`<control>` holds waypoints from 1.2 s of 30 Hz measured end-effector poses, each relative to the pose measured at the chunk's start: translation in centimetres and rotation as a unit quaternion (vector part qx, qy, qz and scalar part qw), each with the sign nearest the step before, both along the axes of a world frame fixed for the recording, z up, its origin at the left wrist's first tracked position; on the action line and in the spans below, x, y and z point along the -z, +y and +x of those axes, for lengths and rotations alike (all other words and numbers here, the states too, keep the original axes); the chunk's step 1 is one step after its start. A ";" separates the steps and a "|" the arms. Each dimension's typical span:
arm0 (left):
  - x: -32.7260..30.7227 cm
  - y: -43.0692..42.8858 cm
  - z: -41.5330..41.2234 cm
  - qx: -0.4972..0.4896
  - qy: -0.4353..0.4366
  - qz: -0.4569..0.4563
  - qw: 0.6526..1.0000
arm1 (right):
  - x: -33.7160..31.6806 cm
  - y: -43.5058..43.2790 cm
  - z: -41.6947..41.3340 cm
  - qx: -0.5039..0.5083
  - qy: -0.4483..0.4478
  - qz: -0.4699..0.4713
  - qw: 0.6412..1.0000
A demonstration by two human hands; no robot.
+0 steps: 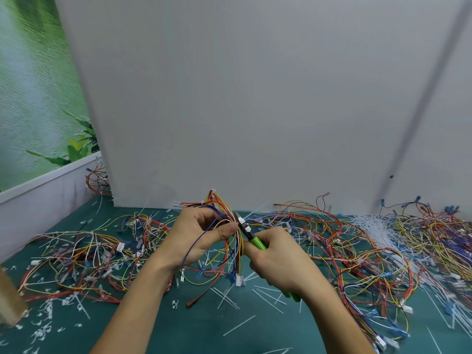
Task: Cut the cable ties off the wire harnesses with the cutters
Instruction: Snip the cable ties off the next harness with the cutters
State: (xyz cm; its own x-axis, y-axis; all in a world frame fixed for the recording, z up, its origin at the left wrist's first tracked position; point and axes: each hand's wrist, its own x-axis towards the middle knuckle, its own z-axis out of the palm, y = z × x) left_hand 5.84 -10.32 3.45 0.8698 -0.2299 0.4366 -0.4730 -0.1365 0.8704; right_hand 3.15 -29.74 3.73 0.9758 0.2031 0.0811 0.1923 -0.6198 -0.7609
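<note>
Bare left hand (pixel 200 236) and right hand (pixel 278 259) — forearms (pixel 143 290) bare too, thumbnail (pixel 233 227) trimmed short.

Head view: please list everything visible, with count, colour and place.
held wire harness: one, multicoloured, centre, in the left hand.
cutters: one, green handles, tip at the held wire harness.
loose wire harnesses: many, multicoloured, on the mat left and right.
cable tie pieces: many, white, scattered over the mat.
mat: one, dark green, under everything.
panel: one, white, upright behind.
left hand: pinches the held wire harness.
right hand: grips the cutters.
</note>
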 end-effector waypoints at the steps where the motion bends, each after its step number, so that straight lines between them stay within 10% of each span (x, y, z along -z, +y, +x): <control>1: -0.1 0.0 -0.1 0.000 0.001 -0.002 1.000 | 0.0 0.0 0.0 0.001 0.001 0.002 1.000; 36: -0.4 -0.6 -0.4 -0.024 0.021 -0.007 0.999 | -0.4 -1.1 0.4 -0.056 -0.003 0.000 0.998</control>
